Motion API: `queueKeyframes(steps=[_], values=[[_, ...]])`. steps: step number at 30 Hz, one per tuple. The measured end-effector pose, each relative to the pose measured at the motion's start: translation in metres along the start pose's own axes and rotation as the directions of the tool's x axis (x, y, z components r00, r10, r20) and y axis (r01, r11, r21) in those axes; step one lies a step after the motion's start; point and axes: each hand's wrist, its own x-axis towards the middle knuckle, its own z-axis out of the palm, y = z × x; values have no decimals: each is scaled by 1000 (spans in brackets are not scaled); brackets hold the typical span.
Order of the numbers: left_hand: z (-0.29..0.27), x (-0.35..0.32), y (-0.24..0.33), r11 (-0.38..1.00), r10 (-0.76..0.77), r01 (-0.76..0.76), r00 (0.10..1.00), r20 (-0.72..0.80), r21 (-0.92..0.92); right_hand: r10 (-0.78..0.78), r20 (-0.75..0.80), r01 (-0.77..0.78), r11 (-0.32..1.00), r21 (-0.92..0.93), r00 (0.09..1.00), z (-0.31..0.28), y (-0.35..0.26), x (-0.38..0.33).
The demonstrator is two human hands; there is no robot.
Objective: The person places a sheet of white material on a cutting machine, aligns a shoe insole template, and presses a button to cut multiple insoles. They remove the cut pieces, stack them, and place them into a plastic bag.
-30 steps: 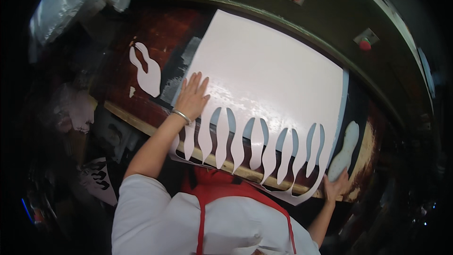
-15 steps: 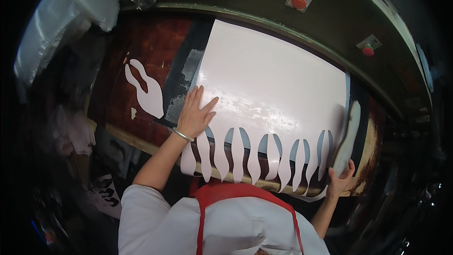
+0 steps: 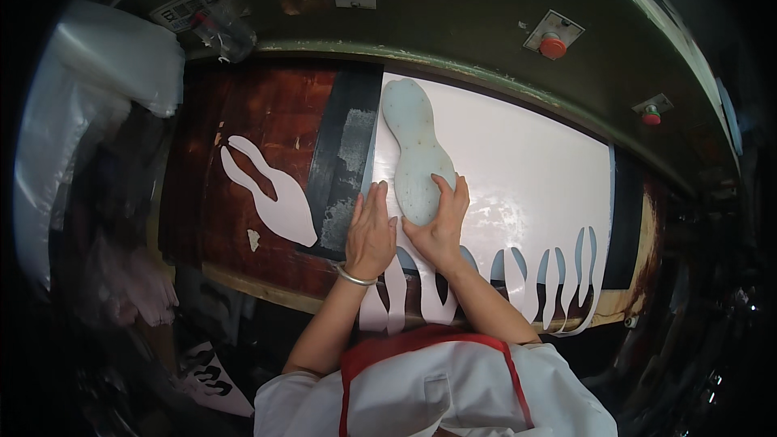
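Template [image 3: 417, 150], pale, sole-shaped, now lies flat on the white sheet [image 3: 526, 170], at the sheet's left end, long axis running away from the person. A second ago it sat at the sheet's far right edge, under the right hand; it has been carried across to the uncut left side.

Both hands are now together at the template's near end. Right hand [image 3: 441, 231]: fingers spread and curled over the near rim, pressing it down onto the sheet. Left hand [image 3: 371, 235]: flat, fingers extended and closed on nothing, resting on the sheet's left edge just beside the template; earlier it lay alone on the sheet.

Judgement: template repositioned for a fresh outline next to the row of cut slots [image 3: 550, 275] along the sheet's near edge.

Left of the sheet: dark strip [image 3: 344, 162], then a white offcut [image 3: 271, 190] on the brown bench [image 3: 267, 105]. Beyond the sheet: red buttons [image 3: 553, 47] on the green machine frame.
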Motion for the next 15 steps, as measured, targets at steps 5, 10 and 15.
queueKeyframes(steps=[5, 10, 15], values=[[2, 6, -3, 998, 36, -35, 999, -14, 59, -9, 94, 14, 998, -61, 996, 9, 18, -8], [-28, 23, 14, 984, -156, 163, 983, 95, -78, 299, 7, -293, 931, 217, 954, -73, 64, 42], [-77, 11, 59, 925, -377, 379, 925, -54, 32, 336, -507, -430, 900, -76, 794, -237, 153, 148]])
